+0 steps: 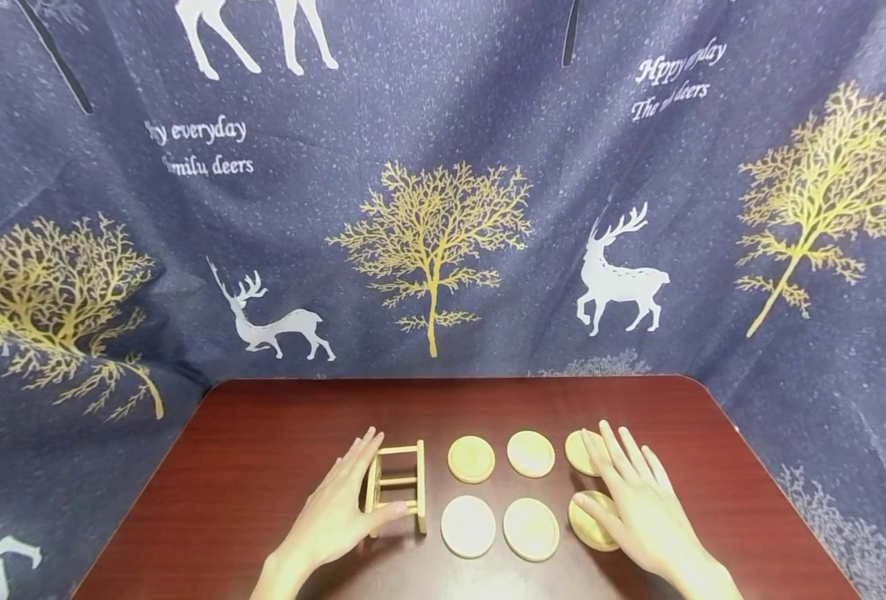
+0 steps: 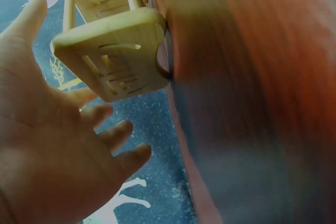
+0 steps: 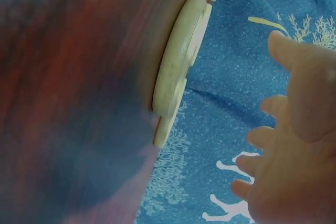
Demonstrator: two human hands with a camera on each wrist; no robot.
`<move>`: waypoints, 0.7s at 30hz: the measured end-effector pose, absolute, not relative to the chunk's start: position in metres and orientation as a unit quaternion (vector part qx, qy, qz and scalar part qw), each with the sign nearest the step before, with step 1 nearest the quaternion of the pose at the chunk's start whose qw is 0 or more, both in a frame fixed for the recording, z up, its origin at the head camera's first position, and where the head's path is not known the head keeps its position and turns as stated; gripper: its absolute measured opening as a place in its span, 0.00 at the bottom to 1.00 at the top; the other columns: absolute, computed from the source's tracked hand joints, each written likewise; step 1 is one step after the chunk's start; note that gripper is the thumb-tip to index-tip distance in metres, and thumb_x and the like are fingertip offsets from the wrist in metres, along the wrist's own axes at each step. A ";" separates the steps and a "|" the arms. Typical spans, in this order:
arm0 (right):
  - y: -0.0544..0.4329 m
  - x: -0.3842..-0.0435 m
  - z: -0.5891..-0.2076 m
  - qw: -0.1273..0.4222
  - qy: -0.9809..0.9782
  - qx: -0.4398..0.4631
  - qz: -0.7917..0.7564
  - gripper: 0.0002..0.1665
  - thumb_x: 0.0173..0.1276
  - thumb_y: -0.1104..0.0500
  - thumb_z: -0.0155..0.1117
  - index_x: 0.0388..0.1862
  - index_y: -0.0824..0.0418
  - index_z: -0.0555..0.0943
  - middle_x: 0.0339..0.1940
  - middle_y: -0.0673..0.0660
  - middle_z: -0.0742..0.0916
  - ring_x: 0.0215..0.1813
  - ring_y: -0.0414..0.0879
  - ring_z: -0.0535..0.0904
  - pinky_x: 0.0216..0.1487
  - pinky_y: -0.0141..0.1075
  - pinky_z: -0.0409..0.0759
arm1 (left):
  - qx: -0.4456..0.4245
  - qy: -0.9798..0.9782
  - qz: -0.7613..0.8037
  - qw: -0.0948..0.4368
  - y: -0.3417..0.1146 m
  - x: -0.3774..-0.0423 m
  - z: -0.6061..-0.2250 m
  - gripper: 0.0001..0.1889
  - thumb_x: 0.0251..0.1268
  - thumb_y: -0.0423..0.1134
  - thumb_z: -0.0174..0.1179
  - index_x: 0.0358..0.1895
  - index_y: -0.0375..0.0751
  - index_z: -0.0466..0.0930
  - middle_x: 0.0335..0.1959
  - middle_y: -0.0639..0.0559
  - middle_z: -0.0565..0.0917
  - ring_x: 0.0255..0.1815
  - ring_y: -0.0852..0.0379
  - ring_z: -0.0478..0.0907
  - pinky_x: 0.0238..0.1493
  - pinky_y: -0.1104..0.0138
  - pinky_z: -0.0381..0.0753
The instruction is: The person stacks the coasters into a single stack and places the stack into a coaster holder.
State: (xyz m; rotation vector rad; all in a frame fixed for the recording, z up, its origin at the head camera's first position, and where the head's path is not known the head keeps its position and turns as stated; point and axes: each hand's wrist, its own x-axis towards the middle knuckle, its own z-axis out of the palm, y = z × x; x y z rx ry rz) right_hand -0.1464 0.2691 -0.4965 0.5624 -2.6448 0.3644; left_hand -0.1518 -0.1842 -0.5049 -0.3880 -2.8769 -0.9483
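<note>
Fingers (image 1: 352, 467) of my left hand (image 1: 333, 512) lie straight beside the wooden rack (image 1: 397, 487), lower centre of the head view; my right hand (image 1: 638, 508), fingers spread, rests over two coasters (image 1: 591, 521) at lower right on the worktop (image 1: 262, 433). Left wrist view: open palm (image 2: 47, 145) below the rack (image 2: 113, 56), upper left. Right wrist view: spread fingers (image 3: 262, 137) at right, near a coaster's edge (image 3: 178, 61), upper centre.

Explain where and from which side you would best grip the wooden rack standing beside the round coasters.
Grip the wooden rack by its two flat end panels, coming from above or its open left side. The left hand is there; coasters crowd the right, and the thin rods probably suit the fingers less.
</note>
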 end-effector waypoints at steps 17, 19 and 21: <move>0.277 -0.139 -0.516 0.220 -0.926 0.250 0.179 0.61 0.53 0.41 0.90 0.82 0.62 0.76 0.80 0.65 0.80 0.85 0.44 0.68 0.84 0.32 0.52 | -0.086 -0.916 -0.392 0.023 -0.181 -0.155 -0.505 0.62 0.48 0.61 0.89 0.87 0.50 0.66 0.86 0.44 0.69 0.70 0.43 0.83 0.64 0.44 0.83; 0.279 -0.138 -0.517 0.209 -0.930 0.249 0.174 0.61 0.49 0.39 0.92 0.80 0.62 0.79 0.77 0.63 0.83 0.77 0.54 0.78 0.79 0.44 0.70 | -0.080 -0.913 -0.399 0.017 -0.180 -0.154 -0.505 0.62 0.47 0.60 0.90 0.87 0.52 0.66 0.80 0.43 0.77 0.61 0.47 0.86 0.57 0.49 0.85; 0.282 -0.136 -0.516 0.188 -0.936 0.241 0.172 0.61 0.47 0.38 0.93 0.78 0.61 0.80 0.75 0.62 0.85 0.70 0.60 0.83 0.66 0.55 0.81 | -0.074 -0.909 -0.411 0.009 -0.180 -0.154 -0.503 0.62 0.46 0.60 0.90 0.87 0.53 0.66 0.73 0.44 0.82 0.53 0.53 0.86 0.50 0.55 0.85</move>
